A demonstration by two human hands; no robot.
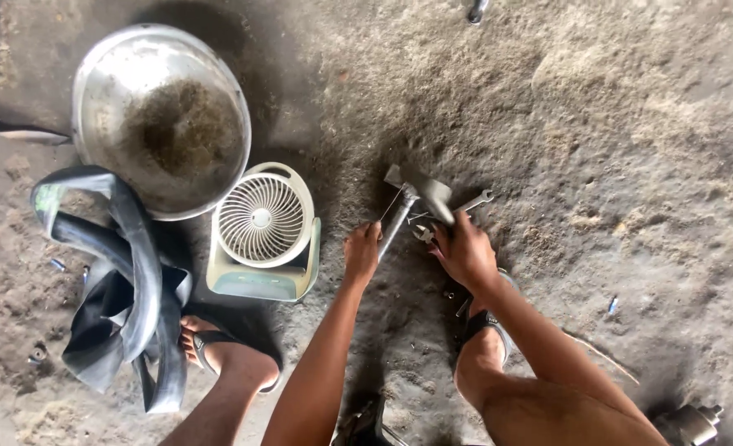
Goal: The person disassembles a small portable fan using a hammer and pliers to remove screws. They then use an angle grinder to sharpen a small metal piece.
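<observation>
My left hand (361,252) is closed around the lower shaft of a grey metal rod-like part (397,221) that stands on the dirt floor. The part's wider, scoop-shaped metal head (432,193) points away from me. My right hand (465,250) grips that part close under the head, beside a small metal fitting (423,233). A spanner (475,201) lies on the ground just beyond my right hand. Both of my feet in sandals rest on the floor to either side.
A small pale-green fan (264,231) sits left of my hands. A large metal basin (162,116) holding murky water stands behind it. A black rubber inner tube (127,281) lies at the left. Small bolts (457,301) lie near my right foot. A metal object (690,423) sits at bottom right.
</observation>
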